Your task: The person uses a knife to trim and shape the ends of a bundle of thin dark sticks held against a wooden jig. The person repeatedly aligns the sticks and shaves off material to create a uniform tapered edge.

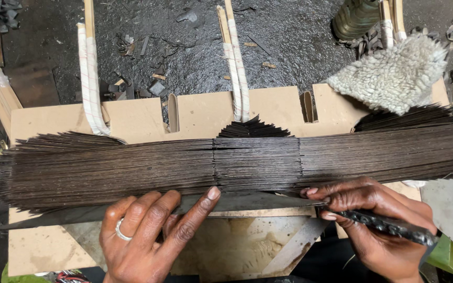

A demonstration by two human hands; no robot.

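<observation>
The left hand [142, 236] lies spread and flat, its fingers [205, 202] pressing the near edge of a long stack of thin dark strips [237, 162]; it grips nothing, only holds the stack down. The right hand [378, 220] is closed around the dark wrapped handle of a long flat blade [226, 204], whose metal runs leftward along the near side of the stack, passing just under the left fingertips.

The plainest risk is that closeness: the blade's edge sits touching or just beside the left index finger, so a jerk or slip of the right hand could likely draw the edge across those fingers.

The strips lie across a notched fibreboard jig [142, 118] that serves as the table, held between upright wooden pegs wrapped in white cloth [93, 78]. They fan loosely at the left end and behind the middle peg, so uneven pressure from the flat hand could let the layers slide and spoil the alignment.

A woolly grey pad [394, 73] rests on the far right corner, overlapping the strips' far edge; it could catch them if the stack shifts. Scraps litter the dark floor [195, 47] beyond.
</observation>
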